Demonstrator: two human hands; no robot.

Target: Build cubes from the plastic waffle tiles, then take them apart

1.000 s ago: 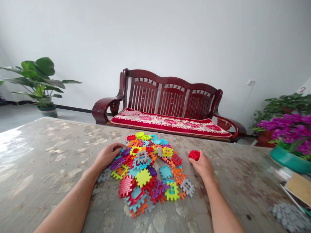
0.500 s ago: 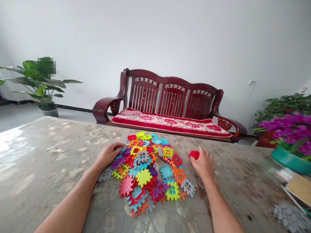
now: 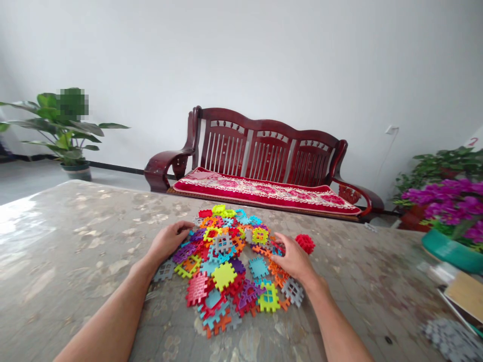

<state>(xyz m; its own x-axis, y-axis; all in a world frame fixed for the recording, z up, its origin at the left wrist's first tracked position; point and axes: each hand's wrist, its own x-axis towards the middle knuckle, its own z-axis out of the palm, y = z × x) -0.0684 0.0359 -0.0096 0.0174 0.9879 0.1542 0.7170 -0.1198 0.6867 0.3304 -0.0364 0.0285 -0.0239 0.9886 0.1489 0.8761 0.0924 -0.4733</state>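
Observation:
A heap of colourful interlocking plastic building pieces (image 3: 224, 275) lies on the table, mixing flat squares, window frames and triangles. At its left edge rests my left hand (image 3: 174, 239), fingers stretched loosely toward the pieces and holding nothing that I can see. My right hand (image 3: 293, 257) is over the heap's right edge with thumb and fingers apart. A red piece (image 3: 278, 248) shows between them; whether they touch it I cannot tell. Just beyond my right hand, a red cluster of pieces (image 3: 305, 244) sits apart from the heap.
The table (image 3: 94, 241) has a patterned cover. Grey pieces (image 3: 453, 338) lie at the lower right, near a tan box (image 3: 466, 294). Purple flowers stand in a teal planter (image 3: 451, 251) at the right edge. Behind the table is a wooden bench (image 3: 264, 130).
My right hand has let go of the red cluster and moved left to the heap's edge. The red cluster stays on the table. My left hand has not visibly moved.

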